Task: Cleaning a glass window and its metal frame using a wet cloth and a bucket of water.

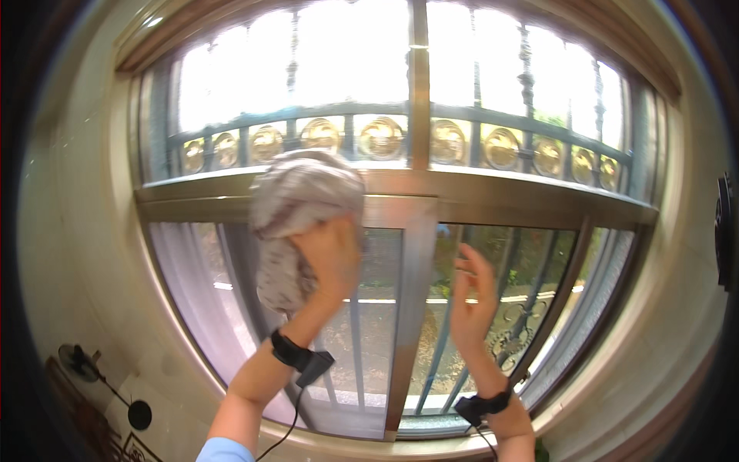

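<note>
My left hand (332, 254), blurred by motion, grips a bunched grey-white patterned cloth (306, 196). The cloth overlaps the metal crossbar (491, 193) of the window, and part of it hangs down over the lower left screened panel (372, 323). Whether it touches the frame cannot be told. My right hand (474, 300) is raised before the lower right glass pane (439, 358), fingers apart and holding nothing. Each wrist wears a black strap with a small device and a cable.
Outside the window stands a dark metal railing (349, 138) with round gold-coloured ornaments. A pale stone surround (664, 277) frames the window. A standing fan (81, 362) is at the lower left, and a dark object (724, 231) is at the right wall.
</note>
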Demonstrator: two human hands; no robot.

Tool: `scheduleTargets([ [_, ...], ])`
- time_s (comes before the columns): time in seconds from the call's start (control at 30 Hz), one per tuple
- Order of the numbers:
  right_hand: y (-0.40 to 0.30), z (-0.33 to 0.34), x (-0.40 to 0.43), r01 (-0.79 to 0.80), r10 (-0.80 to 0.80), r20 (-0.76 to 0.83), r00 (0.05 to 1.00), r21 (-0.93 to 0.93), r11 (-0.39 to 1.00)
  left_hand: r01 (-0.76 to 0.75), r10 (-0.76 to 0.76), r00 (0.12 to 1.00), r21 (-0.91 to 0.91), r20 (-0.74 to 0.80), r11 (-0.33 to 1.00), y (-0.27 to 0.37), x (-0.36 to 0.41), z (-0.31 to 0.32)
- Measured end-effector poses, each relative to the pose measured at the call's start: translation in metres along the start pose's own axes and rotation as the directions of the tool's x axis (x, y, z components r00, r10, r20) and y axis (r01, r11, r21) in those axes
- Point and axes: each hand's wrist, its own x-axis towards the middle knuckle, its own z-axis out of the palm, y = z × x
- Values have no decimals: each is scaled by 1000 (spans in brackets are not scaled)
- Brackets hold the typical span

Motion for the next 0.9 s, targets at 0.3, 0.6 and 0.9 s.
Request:
scheduleTargets([
  [0.3, 47, -35, -38, -372, 551, -275, 788, 500, 782, 579, 270, 705, -752, 656, 315, 164, -64, 12],
  [0.6, 28, 20, 46, 353, -412, -215, 885, -263, 898, -405, 436, 899, -418, -23, 813, 90, -11, -12],
  [0.9, 66, -30, 113, 685, -719, 150, 679, -482, 546, -499, 415, 866, 509, 278, 702, 37, 16, 39],
])
